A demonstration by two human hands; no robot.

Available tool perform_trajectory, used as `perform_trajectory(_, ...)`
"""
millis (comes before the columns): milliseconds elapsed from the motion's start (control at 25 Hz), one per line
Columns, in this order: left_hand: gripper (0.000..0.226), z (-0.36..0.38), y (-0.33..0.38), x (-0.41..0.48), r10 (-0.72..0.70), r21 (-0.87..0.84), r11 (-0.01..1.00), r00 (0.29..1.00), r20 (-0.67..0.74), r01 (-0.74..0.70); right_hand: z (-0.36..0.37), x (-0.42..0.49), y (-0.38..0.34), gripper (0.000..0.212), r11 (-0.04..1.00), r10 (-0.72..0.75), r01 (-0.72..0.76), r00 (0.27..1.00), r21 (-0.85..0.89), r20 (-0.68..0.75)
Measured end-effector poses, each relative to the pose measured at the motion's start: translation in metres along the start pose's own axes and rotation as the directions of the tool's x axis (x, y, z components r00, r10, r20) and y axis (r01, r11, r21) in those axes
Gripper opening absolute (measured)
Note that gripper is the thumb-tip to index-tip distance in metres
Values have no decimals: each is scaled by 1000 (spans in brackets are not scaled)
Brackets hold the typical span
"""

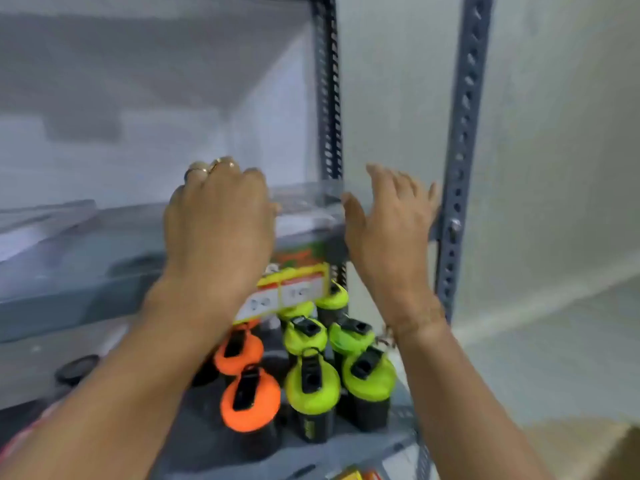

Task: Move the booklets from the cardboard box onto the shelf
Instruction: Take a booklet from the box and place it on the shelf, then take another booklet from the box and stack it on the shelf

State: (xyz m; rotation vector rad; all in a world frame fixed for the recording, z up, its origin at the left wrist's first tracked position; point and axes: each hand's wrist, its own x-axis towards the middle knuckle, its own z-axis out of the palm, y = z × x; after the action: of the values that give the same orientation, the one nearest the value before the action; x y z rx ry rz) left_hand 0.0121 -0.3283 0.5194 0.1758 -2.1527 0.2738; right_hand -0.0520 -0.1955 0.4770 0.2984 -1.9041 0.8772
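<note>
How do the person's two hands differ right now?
The left hand lies palm down with its fingers curled over the shelf edge, while the right hand is open, fingers spread, beside the grey post. The left hand wears rings; the right hand shows none, though there is a bracelet at its wrist. Both are raised to the same shelf level, above the green and orange bottles, and neither plainly holds anything.

left hand [218, 220] laid knuckles-up at shelf [304, 237] edge | right hand [391, 223] raised, fingers spread, nothing held | bottles [311, 379] seen below
</note>
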Motion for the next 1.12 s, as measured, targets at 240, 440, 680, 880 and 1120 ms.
perform_trajectory(240, 22, 94, 259, -185, 682, -749, 626, 619, 389, -218, -74, -244, 238, 35, 724, 628, -684, 705, -83, -329)
perform_trajectory(440, 34, 185, 402, -406, 721, -739, 672, -190, 666, -43, -153, -451, 361, 48, -320, 911, -855, -159, -409, -379)
perform_trajectory(680, 51, 238, 416, -525, 287, -291, 957, -214, 934, 11, -171, -539, 379, 64, -639, 767, -700, -543, -320, -342)
perform_trajectory(880, 29, 232, 422, -510, 218, -213, 976, -186, 958, 45, -163, -527, 374, 46, -612, 771, -721, -453, -324, -448)
perform_trajectory(1120, 32, 190, 410, -419, 461, -467, 882, 83, 883, 67, -170, -447, 340, 38, -521, 754, -845, -392, -117, -526)
